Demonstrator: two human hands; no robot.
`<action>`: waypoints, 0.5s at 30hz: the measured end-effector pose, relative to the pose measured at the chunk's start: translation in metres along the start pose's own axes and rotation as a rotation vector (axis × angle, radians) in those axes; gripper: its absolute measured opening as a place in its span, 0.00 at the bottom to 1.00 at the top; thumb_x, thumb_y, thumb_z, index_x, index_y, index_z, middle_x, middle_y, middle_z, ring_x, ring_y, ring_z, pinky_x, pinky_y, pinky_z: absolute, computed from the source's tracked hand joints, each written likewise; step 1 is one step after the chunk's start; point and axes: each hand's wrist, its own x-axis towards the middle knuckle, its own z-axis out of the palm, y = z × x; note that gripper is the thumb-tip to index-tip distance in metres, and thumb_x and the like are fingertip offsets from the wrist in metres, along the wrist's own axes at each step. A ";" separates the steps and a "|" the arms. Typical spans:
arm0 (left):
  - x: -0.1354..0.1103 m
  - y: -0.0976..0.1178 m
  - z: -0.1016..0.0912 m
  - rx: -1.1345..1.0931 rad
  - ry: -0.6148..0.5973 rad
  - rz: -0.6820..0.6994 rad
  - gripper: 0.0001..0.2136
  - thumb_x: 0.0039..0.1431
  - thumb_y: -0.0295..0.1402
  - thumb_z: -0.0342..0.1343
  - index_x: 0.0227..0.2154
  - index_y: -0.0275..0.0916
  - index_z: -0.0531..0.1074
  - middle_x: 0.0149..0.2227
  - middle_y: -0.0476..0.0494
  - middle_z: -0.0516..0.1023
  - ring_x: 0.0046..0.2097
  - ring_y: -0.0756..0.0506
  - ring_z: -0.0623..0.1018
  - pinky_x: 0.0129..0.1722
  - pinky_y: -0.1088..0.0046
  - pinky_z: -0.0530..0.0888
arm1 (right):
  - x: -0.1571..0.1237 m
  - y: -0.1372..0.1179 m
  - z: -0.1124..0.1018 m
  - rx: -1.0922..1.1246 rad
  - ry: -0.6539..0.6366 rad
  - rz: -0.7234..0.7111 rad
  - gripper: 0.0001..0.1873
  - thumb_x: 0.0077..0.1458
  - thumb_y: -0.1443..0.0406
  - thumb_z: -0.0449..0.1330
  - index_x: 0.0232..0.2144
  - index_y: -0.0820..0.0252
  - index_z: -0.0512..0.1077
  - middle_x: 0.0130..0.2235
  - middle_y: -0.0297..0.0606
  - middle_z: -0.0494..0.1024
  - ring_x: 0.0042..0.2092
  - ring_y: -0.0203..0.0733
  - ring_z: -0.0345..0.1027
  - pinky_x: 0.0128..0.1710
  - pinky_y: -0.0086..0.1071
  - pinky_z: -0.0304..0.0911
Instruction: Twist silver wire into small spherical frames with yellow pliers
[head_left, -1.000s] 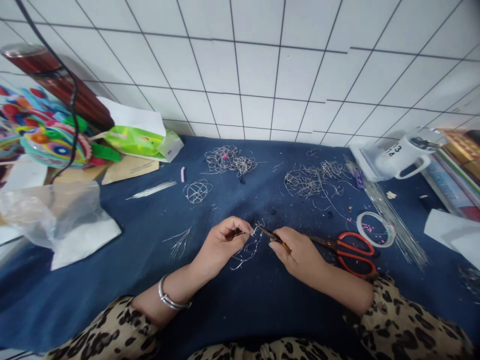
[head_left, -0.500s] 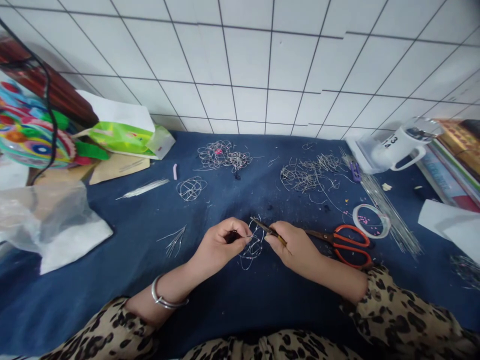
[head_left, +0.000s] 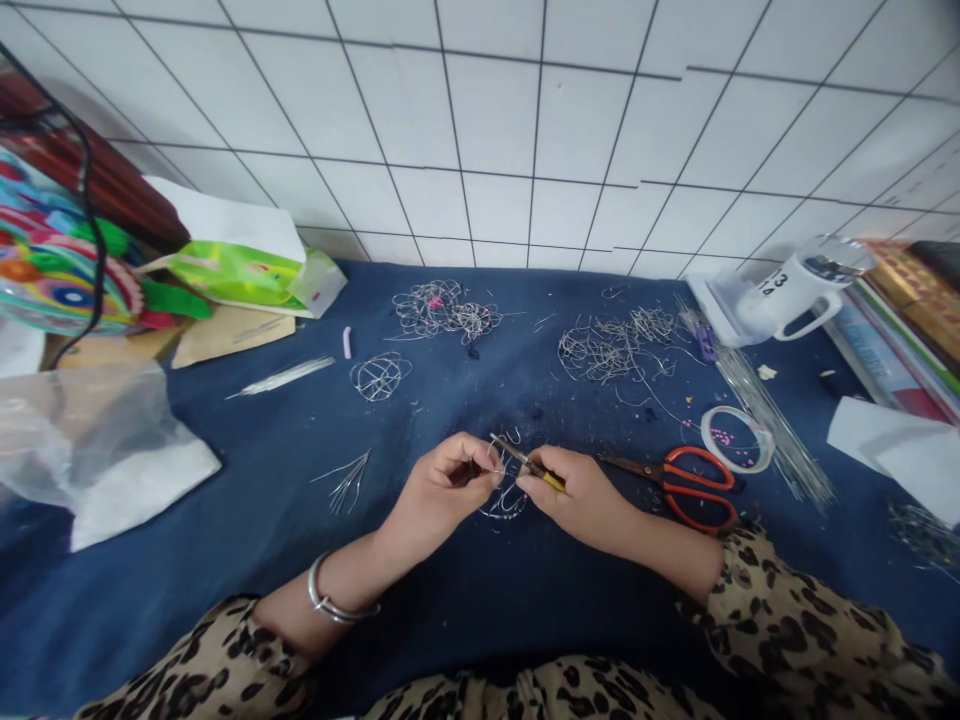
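My left hand (head_left: pixel 450 488) pinches a piece of thin silvery wire (head_left: pixel 504 513), bent into loops, between thumb and forefinger. Small beads seem to sit on it, though they are too small to tell apart. In my right hand (head_left: pixel 574 490) are pliers with long thin dark jaws (head_left: pixel 510 447) and a yellow grip. Their tip lies close by my left fingertips, over the wire; whether the jaws touch it I cannot tell. Just beyond my right wrist lie red-handled scissors (head_left: pixel 697 490), blades toward my hand.
Tangled wire heaps (head_left: pixel 619 345) lie at the back, beside a wire coil (head_left: pixel 381 376). Straight wires (head_left: pixel 780 435) and a round clear dish (head_left: pixel 766 455) with pink beads lie right, near a white mug (head_left: pixel 799 295). Leftward are short wires (head_left: pixel 346 482) and a plastic bag (head_left: pixel 142 455).
My right hand and the pliers have shifted slightly left, closer to my left hand. The looped wire has turned a little. The whole view has moved slightly.
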 end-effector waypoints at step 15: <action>0.000 0.002 0.000 0.039 -0.008 -0.023 0.04 0.53 0.26 0.56 0.30 0.36 0.66 0.32 0.47 0.70 0.33 0.51 0.70 0.35 0.75 0.68 | -0.001 -0.004 0.001 0.153 -0.007 0.075 0.06 0.52 0.64 0.53 0.26 0.62 0.65 0.24 0.28 0.63 0.26 0.30 0.55 0.28 0.24 0.53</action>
